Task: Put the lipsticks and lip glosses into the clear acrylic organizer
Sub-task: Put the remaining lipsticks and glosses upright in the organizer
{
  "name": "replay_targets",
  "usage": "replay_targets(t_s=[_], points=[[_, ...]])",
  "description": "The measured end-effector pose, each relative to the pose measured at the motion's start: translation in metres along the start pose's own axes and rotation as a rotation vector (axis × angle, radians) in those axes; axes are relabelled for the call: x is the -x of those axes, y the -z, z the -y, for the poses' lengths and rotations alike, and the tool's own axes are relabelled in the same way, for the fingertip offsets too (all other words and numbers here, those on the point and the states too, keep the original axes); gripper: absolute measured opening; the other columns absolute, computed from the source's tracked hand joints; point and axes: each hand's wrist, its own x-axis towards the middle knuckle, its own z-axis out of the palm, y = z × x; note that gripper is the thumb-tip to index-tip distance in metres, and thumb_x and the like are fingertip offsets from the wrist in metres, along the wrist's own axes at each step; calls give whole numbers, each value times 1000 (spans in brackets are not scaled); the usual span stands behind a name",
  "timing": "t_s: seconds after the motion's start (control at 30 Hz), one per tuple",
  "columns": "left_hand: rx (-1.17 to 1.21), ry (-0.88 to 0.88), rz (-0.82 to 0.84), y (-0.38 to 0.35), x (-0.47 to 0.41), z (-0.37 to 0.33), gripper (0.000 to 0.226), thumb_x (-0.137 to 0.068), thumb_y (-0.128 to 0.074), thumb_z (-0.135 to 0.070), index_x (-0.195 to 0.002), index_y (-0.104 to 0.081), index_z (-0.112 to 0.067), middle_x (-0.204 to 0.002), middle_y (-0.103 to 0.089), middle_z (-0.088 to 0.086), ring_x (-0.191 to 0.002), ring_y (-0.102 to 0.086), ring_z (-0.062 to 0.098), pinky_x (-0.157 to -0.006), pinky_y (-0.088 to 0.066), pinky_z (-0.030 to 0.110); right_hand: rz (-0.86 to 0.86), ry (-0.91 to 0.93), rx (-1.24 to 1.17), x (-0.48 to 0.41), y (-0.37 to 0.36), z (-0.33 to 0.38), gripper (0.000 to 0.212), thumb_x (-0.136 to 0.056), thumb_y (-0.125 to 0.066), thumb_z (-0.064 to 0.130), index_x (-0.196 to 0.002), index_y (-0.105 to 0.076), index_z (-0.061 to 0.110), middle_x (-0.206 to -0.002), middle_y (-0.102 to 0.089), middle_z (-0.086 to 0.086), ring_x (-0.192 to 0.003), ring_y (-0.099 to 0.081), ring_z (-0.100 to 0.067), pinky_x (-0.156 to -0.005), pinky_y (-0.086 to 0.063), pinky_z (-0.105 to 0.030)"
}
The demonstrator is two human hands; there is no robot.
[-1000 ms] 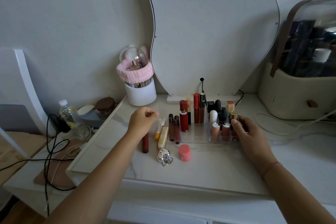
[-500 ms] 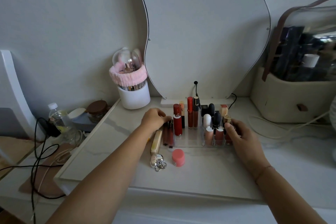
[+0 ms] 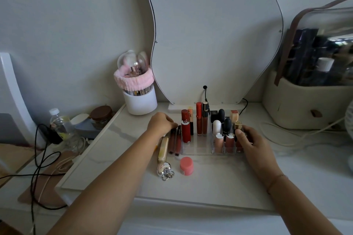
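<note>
The clear acrylic organizer (image 3: 197, 151) stands on the white tray in front of the mirror, with several lipsticks and lip glosses upright in it. Just left of it two dark red lip glosses (image 3: 178, 142) lie flat, and beside them a cream and gold tube (image 3: 163, 148). My left hand (image 3: 161, 123) has its fingers curled, the tips touching the glosses' far ends; whether it grips one is unclear. My right hand (image 3: 249, 140) holds the organizer's right side, thumb on the front right compartments.
A pink round jar (image 3: 186, 166) and a silver keyring charm (image 3: 164, 169) lie in front of the organizer. Behind stand a white brush holder (image 3: 139, 101) and the mirror (image 3: 210, 34). A beige cosmetic case (image 3: 305, 105) is at right. A bottle (image 3: 58, 124) and cables (image 3: 38, 158) are at left.
My left hand has moved right and forward, from above the lone red gloss to the far ends of the glosses beside the organizer. My right hand has stayed on the organizer.
</note>
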Motion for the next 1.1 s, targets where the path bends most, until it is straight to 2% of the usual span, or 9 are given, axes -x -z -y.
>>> replay_targets(t_s=[0.17,0.33,0.47,0.53,0.63,0.8,0.93,1.1], points=[[-31,23,40,5,-1,-1,24,-68,-78,-38,-79,-68,-19,-84,-66,-1,-80,-60,16,-70,-44,26,-4,-17,22,0,0,-1,32,-91,-49,36,-119,-57,21,-91,-63,12,-70,-55,17,-54,-38,-5],[-50,16,73,7,-3,-2,25,-69,-79,-35,-83,-70,-15,-91,-69,3,-81,-60,16,-71,-45,26,-11,-30,41,-1,-1,-1,32,-91,-50,38,-119,-57,24,-91,-63,12,-66,-51,25,-51,-37,0],[-116,17,100,8,-2,-9,29,-70,-78,-31,-89,-72,-10,-94,-70,6,-85,-63,19,-76,-51,30,-11,-29,43,1,0,0,31,-91,-49,39,-118,-57,26,-88,-62,19,-68,-53,21,-55,-37,-6],[-163,28,108,8,-1,-13,33,-70,-78,-33,-91,-70,-8,-93,-70,8,-85,-64,21,-77,-52,32,-13,-24,44,0,0,-1,32,-90,-49,40,-118,-57,26,-91,-64,14,-71,-54,16,-58,-36,-10],[-161,36,106,9,1,-14,34,-70,-77,-32,-91,-70,-7,-91,-69,9,-84,-64,21,-76,-52,32,-11,-24,43,0,0,-1,34,-90,-49,41,-120,-57,25,-90,-62,15,-75,-53,14,-59,-35,-9],[123,-31,94,19,5,-13,16,-74,-75,-23,-87,-74,-13,-87,-70,1,-86,-63,15,-69,-45,23,-10,-38,34,0,0,-1,34,-90,-49,40,-119,-57,25,-85,-58,26,-69,-54,20,-56,-36,-6],[340,-141,123,47,15,-17,21,-79,-73,-22,-99,-72,-16,-94,-68,-8,-89,-60,4,-77,-42,19,-1,-30,24,0,0,-2,35,-91,-49,39,-121,-56,24,-87,-60,19,-74,-53,14,-56,-36,-6],[501,-270,72,85,31,-26,11,-83,-68,-16,-91,-70,-22,-85,-69,-14,-80,-60,-6,-72,-44,11,10,-13,2,-1,-1,-1,34,-91,-50,37,-120,-58,22,-99,-66,5,-83,-56,8,-62,-39,-15]])
